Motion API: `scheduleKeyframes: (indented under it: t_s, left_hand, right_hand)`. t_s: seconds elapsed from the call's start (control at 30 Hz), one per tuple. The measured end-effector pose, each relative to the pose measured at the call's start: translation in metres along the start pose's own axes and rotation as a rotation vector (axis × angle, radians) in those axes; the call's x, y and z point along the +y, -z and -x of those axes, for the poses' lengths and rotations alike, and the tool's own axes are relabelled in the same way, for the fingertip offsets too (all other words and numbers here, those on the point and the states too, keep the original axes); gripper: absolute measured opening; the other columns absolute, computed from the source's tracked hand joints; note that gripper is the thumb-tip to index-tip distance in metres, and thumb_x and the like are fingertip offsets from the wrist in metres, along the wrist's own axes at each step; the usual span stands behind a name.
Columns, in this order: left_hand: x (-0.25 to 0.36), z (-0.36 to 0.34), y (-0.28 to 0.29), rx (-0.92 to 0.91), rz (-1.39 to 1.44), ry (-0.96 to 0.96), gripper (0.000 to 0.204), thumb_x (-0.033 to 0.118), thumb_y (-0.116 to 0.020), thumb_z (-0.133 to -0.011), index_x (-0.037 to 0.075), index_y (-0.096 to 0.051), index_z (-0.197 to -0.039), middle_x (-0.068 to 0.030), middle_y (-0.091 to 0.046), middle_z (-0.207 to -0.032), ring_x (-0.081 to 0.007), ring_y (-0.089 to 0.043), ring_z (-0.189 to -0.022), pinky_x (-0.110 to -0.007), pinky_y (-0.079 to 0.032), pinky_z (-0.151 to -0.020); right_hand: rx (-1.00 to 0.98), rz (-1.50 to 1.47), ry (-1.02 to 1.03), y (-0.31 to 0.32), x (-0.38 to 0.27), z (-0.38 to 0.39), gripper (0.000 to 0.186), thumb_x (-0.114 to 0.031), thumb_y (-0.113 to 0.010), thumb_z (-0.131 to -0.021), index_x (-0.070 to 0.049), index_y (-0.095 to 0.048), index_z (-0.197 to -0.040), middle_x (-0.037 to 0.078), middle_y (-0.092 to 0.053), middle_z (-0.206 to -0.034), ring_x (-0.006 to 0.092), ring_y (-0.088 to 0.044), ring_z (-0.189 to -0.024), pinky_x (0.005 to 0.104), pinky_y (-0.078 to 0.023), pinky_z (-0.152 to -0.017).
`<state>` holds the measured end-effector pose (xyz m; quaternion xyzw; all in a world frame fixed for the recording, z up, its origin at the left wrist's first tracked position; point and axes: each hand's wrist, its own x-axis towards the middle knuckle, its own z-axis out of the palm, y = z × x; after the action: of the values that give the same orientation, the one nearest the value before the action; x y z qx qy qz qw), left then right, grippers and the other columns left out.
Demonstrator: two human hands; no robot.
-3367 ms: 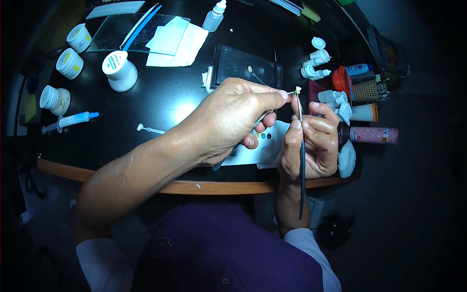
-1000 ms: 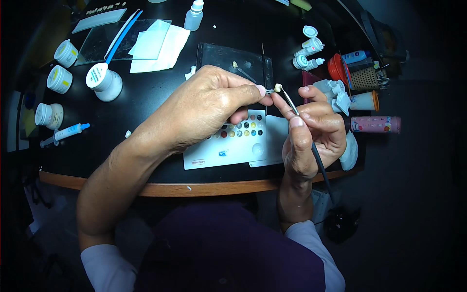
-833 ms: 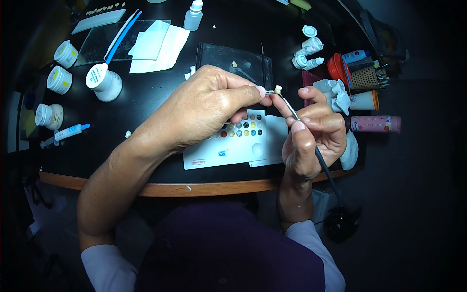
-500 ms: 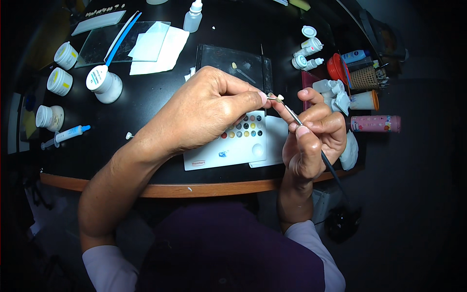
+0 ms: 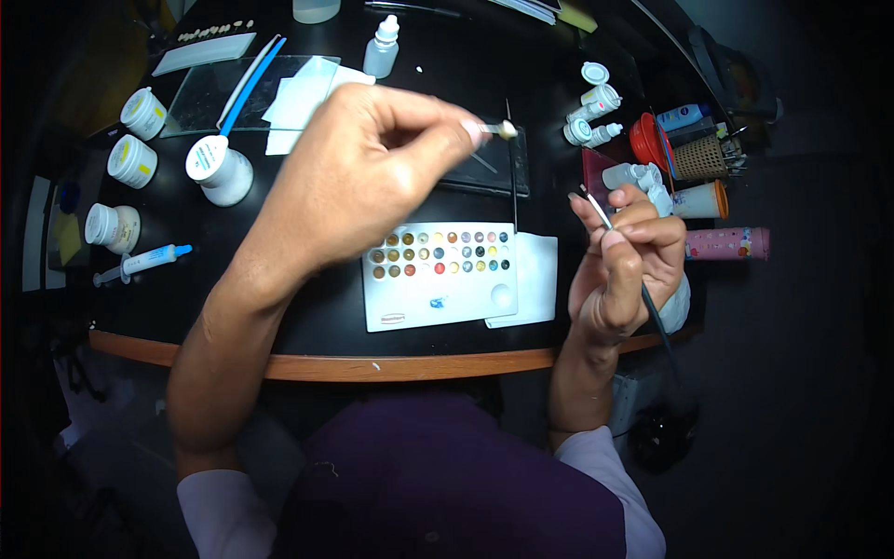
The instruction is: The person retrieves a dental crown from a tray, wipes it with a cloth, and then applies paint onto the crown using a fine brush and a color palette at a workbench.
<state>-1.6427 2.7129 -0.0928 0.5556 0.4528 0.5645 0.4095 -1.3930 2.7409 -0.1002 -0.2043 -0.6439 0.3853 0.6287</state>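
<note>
My left hand [image 5: 349, 182] is raised over the far side of the palette, thumb and forefinger pinching a short metal holder. A small cream tooth crown [image 5: 507, 129] sits at the holder's tip, slightly blurred. Off to the right, my right hand [image 5: 626, 265] grips a fine paintbrush [image 5: 655, 317] by its metal collar. The brush's tip points up and left, apart from the crown. Between and below the hands lies a white palette [image 5: 428, 315] with rows of coloured wells. A dark slab [image 5: 515, 168], partly hidden by my left hand, lies behind it.
Another thin brush [image 5: 514, 200] rests across the slab's right part. White jars [image 5: 130, 160], a bottle [image 5: 382, 51] and a syringe [image 5: 154, 258] stand or lie leftward. At right are small bottles [image 5: 601, 98], a red bowl [image 5: 644, 140] and a pink cylinder [image 5: 731, 244].
My left hand has moved up and away with the crown, and my right hand has shifted right with the brush. The brush tip and crown, close together before, are now apart.
</note>
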Motion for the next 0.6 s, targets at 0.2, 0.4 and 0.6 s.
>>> scheduleKeyframes:
  t_s: [0.2, 0.4, 0.6]
  left_hand:
    - [-0.003, -0.016, 0.037, 0.398, -0.415, -0.253, 0.022, 0.015, -0.072, -0.097, -0.002, -0.083, -0.106, -0.0059, -0.074, -0.068, -0.0064, -0.059, -0.057, -0.023, -0.041, -0.052]
    - [-0.008, -0.016, 0.037, 0.404, -0.494, -0.315, 0.022, 0.015, -0.071, -0.097, -0.003, -0.083, -0.104, -0.0119, -0.078, -0.074, -0.0111, -0.065, -0.054, -0.024, -0.045, -0.049]
    - [-0.017, -0.016, 0.035, 0.358, -0.575, -0.358, 0.024, 0.011, -0.069, -0.094, -0.007, -0.081, -0.105, -0.0163, -0.075, -0.068, -0.0166, -0.070, -0.052, -0.023, -0.051, -0.048]
  right_hand:
    - [-0.579, 0.975, 0.324, -0.001, 0.012, -0.062, 0.023, 0.010, -0.079, -0.071, -0.001, -0.076, -0.090, 0.008, -0.072, -0.090, 0.0288, -0.065, -0.102, 0.0401, -0.055, -0.087]
    - [-0.880, 1.216, 0.378, -0.029, 0.062, -0.095, 0.024, 0.004, -0.079, -0.073, -0.002, -0.081, -0.096, 0.009, -0.075, -0.093, 0.0273, -0.067, -0.108, 0.0392, -0.058, -0.090]
    - [-0.956, 1.307, 0.484, -0.039, 0.079, -0.092, 0.026, 0.002, -0.077, -0.075, -0.003, -0.083, -0.099, 0.010, -0.077, -0.095, 0.0244, -0.066, -0.109, 0.0377, -0.055, -0.088]
